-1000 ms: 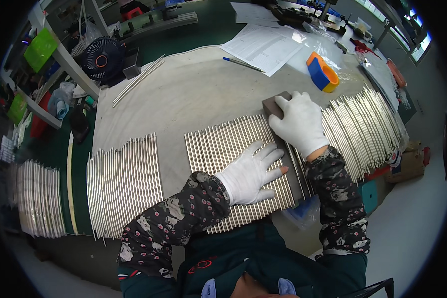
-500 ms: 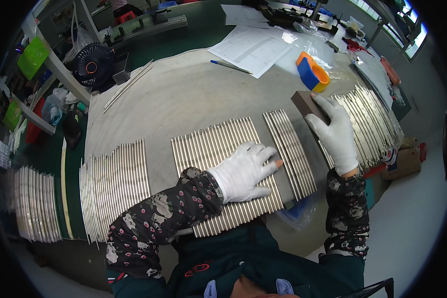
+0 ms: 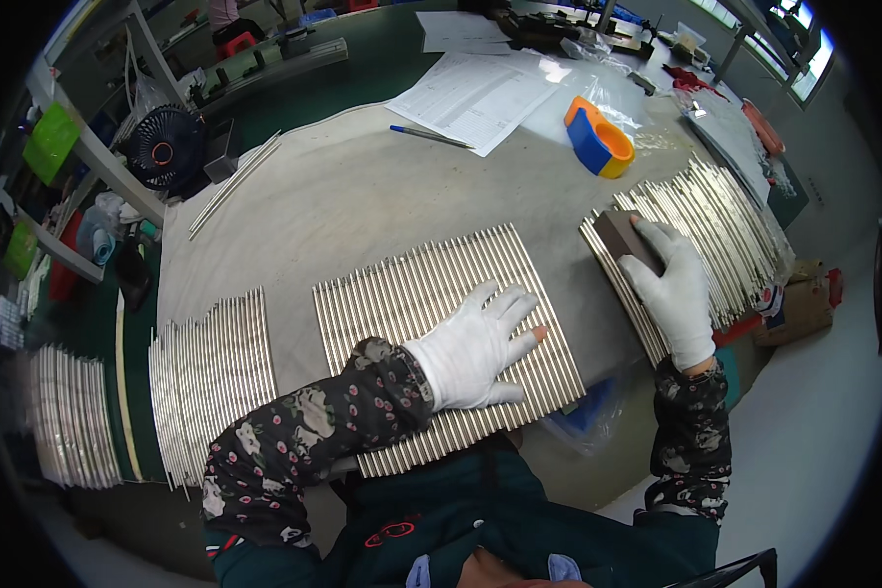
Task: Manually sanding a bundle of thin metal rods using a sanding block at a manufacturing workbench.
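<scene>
My left hand [image 3: 472, 345], in a white glove with one bare fingertip, lies flat with spread fingers on a row of silver metal rods [image 3: 412, 284] in the middle of the table. My right hand [image 3: 678, 294], gloved too, grips a dark brown rectangular block [image 3: 625, 240] between thumb and fingers. That block rests at the left side of another batch of rods [image 3: 730, 235], which lie less evenly. Part of the middle row is hidden under my left hand and its flowered sleeve.
More rods [image 3: 216, 363] lie to the left, with a further bundle [image 3: 73, 416] at the far left. A few loose rods [image 3: 233, 186] sit near a small fan [image 3: 165, 147]. Beyond are printed sheets [image 3: 475, 98], a pen [image 3: 431, 136] and a blue-orange tape dispenser [image 3: 598, 142].
The small separate group of rods has joined the right side of the middle row. My right hand has brought the block rightward and nearer, onto the right-hand rods. My left hand stays on the row.
</scene>
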`<state>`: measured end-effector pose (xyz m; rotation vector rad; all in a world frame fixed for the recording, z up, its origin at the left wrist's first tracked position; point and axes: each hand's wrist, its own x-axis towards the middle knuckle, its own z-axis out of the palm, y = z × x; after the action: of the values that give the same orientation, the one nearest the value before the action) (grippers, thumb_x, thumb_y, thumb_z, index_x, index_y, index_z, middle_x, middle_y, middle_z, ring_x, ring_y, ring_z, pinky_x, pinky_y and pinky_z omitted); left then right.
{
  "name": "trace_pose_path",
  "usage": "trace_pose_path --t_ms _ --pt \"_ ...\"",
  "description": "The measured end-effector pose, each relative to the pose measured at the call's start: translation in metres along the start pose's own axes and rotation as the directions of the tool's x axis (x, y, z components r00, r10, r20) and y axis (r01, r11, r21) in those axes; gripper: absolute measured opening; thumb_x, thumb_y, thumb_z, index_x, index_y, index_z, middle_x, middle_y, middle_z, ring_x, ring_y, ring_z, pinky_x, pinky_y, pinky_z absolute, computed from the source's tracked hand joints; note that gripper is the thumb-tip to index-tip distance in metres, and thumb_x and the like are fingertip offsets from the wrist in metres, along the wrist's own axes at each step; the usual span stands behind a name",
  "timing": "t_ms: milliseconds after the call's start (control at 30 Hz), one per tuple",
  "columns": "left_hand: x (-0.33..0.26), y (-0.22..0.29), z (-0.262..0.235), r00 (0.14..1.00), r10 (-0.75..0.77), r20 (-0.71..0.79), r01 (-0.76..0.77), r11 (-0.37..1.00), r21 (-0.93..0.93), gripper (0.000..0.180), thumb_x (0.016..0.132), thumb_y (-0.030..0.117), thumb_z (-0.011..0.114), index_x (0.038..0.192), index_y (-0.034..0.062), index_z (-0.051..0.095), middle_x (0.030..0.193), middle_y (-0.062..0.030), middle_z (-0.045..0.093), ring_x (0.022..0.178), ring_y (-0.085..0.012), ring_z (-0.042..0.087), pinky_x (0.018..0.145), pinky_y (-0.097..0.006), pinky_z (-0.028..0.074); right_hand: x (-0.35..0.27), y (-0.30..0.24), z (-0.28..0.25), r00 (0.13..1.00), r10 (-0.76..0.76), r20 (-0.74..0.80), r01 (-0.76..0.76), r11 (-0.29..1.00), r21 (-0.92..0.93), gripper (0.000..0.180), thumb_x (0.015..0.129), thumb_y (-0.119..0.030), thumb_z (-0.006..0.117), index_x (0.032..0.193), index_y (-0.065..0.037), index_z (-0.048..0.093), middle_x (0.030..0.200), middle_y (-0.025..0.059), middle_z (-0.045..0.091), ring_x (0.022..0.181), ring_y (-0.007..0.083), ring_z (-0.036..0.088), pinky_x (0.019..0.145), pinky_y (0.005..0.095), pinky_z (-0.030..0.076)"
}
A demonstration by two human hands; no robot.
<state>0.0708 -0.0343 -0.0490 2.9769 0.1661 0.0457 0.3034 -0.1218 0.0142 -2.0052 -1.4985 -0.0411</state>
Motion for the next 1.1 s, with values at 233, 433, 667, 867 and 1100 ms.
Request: trace_pose_path --t_ms 233,433,667,867,1100 --pt "0.024 0.014 0.011 0.999 0.035 -0.037 -0.038 0.995 -0.093 0.066 0.087 0.053 0.05 0.136 0.008 0.047 0.14 -0.0183 0.041 0.136 -0.0334 0.03 0.114 -0.052 0.016 0.022 -0.071 0.07 0.932 -0.333 0.143 0.352 0.927 -0.133 0.047 0.073 -0.031 0.066 0.112 -0.004 0.065 0.102 0.0198 0.062 0.092 0.0334 0.059 0.082 0.0408 0.05" --pt "0.03 0.014 0.019 0.987 0.099 -0.129 -0.107 0.993 -0.058 0.067 0.085 0.052 0.053 0.135 0.0083 0.046 0.14 -0.0191 0.04 0.136 -0.0346 0.031 0.113 -0.054 0.016 0.054 -0.032 0.063 0.974 -0.077 0.212 0.17 0.869 -0.465 0.043 0.074 -0.029 0.064 0.112 -0.008 0.067 0.101 0.0197 0.062 0.095 0.0347 0.059 0.082 0.0418 0.05" --pt "0.026 0.013 0.02 0.985 0.083 -0.152 -0.089 0.996 -0.028 0.066 0.086 0.054 0.052 0.135 0.0092 0.047 0.14 -0.0192 0.04 0.136 -0.0347 0.031 0.114 -0.052 0.016 0.045 -0.028 0.092 0.964 -0.218 0.155 0.262 0.89 -0.374 0.04 0.075 -0.034 0.063 0.105 -0.008 0.067 0.095 0.017 0.061 0.093 0.0333 0.06 0.078 0.0416 0.052" --pt "0.015 0.013 0.021 0.986 0.043 -0.163 -0.053 0.997 -0.053 0.066 0.086 0.051 0.053 0.136 0.0083 0.046 0.143 -0.0197 0.037 0.138 -0.0323 0.03 0.115 -0.051 0.016 0.045 -0.008 0.077 0.949 -0.299 0.101 0.304 0.779 -0.549 0.058 0.075 -0.045 0.066 0.12 -0.008 0.062 0.131 0.0238 0.046 0.122 0.0392 0.044 0.101 0.0493 0.036" --pt "-0.059 0.008 0.009 0.986 -0.094 -0.135 0.082 0.992 -0.093 0.068 0.081 0.048 0.061 0.133 0.0062 0.047 0.145 -0.023 0.034 0.137 -0.0352 0.03 0.113 -0.053 0.018 -0.035 -0.025 0.067 0.586 -0.635 0.504 0.712 0.7 0.054 0.08 0.086 -0.065 0.044 0.137 -0.004 0.04 0.139 0.0276 0.037 0.133 0.0447 0.031 0.108 0.0574 0.023"
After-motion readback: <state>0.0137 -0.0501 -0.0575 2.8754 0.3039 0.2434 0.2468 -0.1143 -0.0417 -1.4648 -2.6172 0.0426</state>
